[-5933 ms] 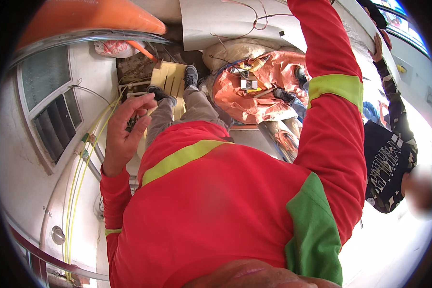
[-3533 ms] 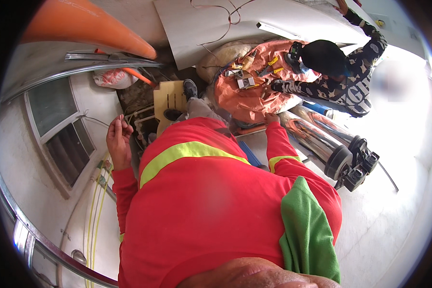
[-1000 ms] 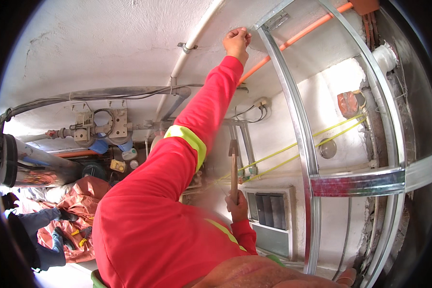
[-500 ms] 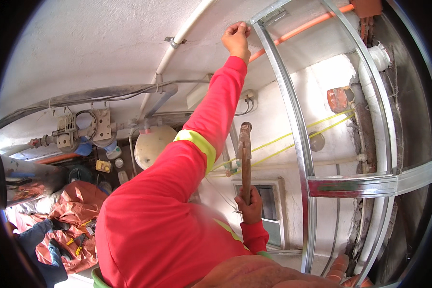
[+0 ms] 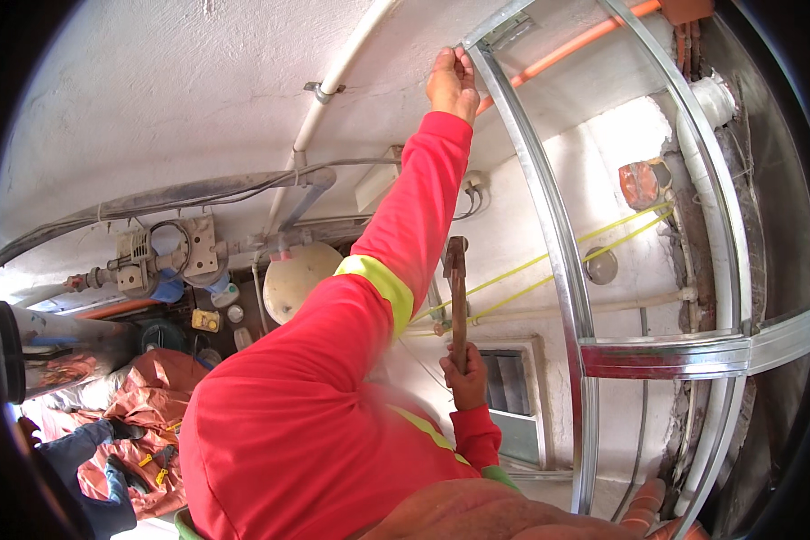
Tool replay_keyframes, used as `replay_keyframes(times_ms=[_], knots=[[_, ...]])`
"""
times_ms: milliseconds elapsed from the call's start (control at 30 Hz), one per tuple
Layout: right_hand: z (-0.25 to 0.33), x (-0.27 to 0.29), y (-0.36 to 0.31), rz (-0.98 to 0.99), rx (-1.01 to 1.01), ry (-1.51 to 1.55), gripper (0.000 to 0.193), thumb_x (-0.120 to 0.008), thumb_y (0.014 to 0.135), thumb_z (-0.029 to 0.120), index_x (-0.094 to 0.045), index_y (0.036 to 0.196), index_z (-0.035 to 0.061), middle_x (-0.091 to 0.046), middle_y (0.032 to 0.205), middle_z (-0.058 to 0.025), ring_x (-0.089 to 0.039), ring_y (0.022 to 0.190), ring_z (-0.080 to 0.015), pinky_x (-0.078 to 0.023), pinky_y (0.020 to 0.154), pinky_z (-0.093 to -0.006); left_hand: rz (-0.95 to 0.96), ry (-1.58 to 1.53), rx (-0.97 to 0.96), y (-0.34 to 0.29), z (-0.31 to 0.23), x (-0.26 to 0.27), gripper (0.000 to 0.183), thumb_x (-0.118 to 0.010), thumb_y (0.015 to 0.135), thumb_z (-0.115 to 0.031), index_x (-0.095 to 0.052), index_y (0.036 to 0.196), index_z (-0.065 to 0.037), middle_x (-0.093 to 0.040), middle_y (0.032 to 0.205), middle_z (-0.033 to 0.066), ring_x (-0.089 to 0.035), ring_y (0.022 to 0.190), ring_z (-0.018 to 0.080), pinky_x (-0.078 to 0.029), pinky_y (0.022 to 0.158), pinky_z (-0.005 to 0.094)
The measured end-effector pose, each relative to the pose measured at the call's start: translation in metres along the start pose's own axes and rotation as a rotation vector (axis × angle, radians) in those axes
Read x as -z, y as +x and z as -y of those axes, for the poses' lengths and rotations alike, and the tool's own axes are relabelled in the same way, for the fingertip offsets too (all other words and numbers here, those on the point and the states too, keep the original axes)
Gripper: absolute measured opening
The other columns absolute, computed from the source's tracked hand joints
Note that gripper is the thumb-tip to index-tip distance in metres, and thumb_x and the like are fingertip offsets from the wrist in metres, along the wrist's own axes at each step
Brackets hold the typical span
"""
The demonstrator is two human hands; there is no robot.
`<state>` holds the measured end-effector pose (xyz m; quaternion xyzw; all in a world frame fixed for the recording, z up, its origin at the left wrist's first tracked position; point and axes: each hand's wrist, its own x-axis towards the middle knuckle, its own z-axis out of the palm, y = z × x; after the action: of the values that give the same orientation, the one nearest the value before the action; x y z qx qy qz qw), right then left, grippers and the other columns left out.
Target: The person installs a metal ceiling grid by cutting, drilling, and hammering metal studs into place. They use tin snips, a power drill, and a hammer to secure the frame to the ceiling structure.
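White plaster (image 5: 198,99) forms the background. Silver metal frame (image 5: 666,357) occupies the right side. Hammer (image 5: 459,306) is upright, head at top, left of the frame. Right grip (image 5: 466,380) is clenched around the lower handle. Left grip (image 5: 453,83) is raised beside the frame's upper corner, fingers curled; whether it grasps anything cannot be told.

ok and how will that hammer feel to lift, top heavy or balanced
The hammer is probably top-heavy: its chunky, metal-looking head sits at the far end of a slim handle. The handle looks like wood, so it should stay stiff. With the right hand gripping low, the head may tend to tip.
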<state>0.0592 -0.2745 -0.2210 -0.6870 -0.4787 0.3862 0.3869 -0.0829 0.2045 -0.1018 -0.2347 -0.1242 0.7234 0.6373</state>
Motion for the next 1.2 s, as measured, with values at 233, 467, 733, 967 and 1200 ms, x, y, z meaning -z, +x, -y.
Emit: replay_keyframes(times_ms=[233,467,733,967,1200], knots=[[-0.001,0.006,0.000,-0.003,0.012,-0.024,0.030,-0.078,0.089,0.009,-0.061,0.114,0.0076,-0.057,0.075,0.0041,-0.047,0.056,-0.0041,-0.038,0.051,-0.0226,0.016,0.196,-0.169,-0.011,-0.005,-0.006,0.012,-0.061,0.101,-0.007,-0.059,0.110,0.002,-0.065,0.096,0.0092,-0.069,0.082,0.0196,-0.061,0.070,0.0277],[0.000,0.010,-0.009,-0.020,-0.023,-0.063,0.031,-0.078,0.089,0.008,-0.061,0.114,0.0064,-0.058,0.076,0.0030,-0.048,0.057,-0.0046,-0.039,0.052,-0.0226,0.124,0.829,-0.697,-0.017,-0.022,-0.020,0.007,-0.068,0.094,-0.001,-0.064,0.099,0.004,-0.070,0.086,0.0095,-0.071,0.073,0.0185,-0.059,0.065,0.0296],[0.054,0.004,-0.011,-0.003,0.103,-0.014,0.032,-0.078,0.086,0.007,-0.060,0.113,0.0065,-0.058,0.076,0.0030,-0.049,0.060,-0.0050,-0.040,0.054,-0.0225,0.178,0.929,-0.856,-0.019,-0.013,-0.021,0.006,-0.070,0.091,0.000,-0.066,0.090,0.004,-0.072,0.080,0.0094,-0.071,0.072,0.0161,-0.058,0.069,0.0292],[0.103,0.004,-0.008,0.013,0.156,0.026,0.033,-0.077,0.085,0.004,-0.060,0.112,0.0057,-0.057,0.078,0.0029,-0.051,0.066,-0.0043,-0.042,0.060,-0.0223,0.196,0.702,-0.797,-0.018,-0.012,-0.024,0.007,-0.067,0.094,-0.001,-0.061,0.093,0.003,-0.072,0.081,0.0114,-0.072,0.073,0.0170,-0.059,0.071,0.0297],[0.126,-0.005,0.014,-0.006,0.310,-0.111,0.040,-0.076,0.086,0.007,-0.059,0.122,0.0004,-0.064,0.090,-0.0030,-0.060,0.079,-0.0115,-0.050,0.070,-0.0280,0.179,0.729,-0.820,-0.019,-0.005,-0.023,0.007,-0.066,0.094,0.000,-0.061,0.093,0.003,-0.072,0.081,0.0114,-0.071,0.073,0.0168,-0.059,0.071,0.0294]])
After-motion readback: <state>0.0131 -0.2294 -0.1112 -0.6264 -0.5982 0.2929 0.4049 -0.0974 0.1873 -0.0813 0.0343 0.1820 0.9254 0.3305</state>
